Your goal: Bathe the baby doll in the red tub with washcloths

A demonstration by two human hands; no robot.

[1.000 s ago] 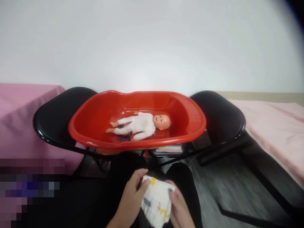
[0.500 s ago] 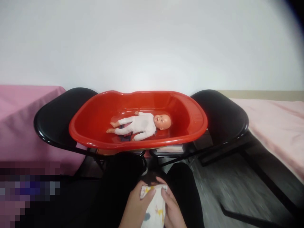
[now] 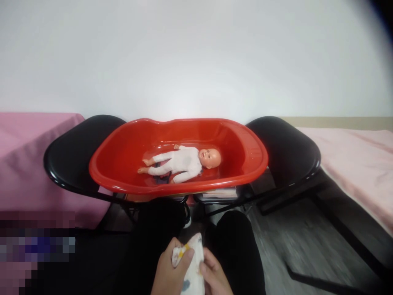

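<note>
Low in the view, above my lap, a white cloth (image 3: 195, 266) with yellow and grey-blue printed figures is between my hands. My left hand (image 3: 173, 264) is closed on its left side, thumb pressed on top. On the right edge, my right hand (image 3: 215, 272) pinches the cloth between thumb and fingers. The cloth's lower end runs out of the frame. Beyond my knees, a baby doll (image 3: 184, 160) in white lies on its back in a red baby bathtub (image 3: 178, 187), head to the right. Something dark and patterned shows under the doll.
Black chairs stand under the tub's ends, the left chair (image 3: 70, 159) and the right chair (image 3: 288, 151). A pink-covered surface (image 3: 30, 143) is at the left, a pale pink one (image 3: 353, 164) at the right. A white wall (image 3: 196, 61) rises behind the tub.
Both hands have shifted slightly left with the cloth. The cloth's top corner now stands up in a point, and my right hand has slid lower along its edge.
</note>
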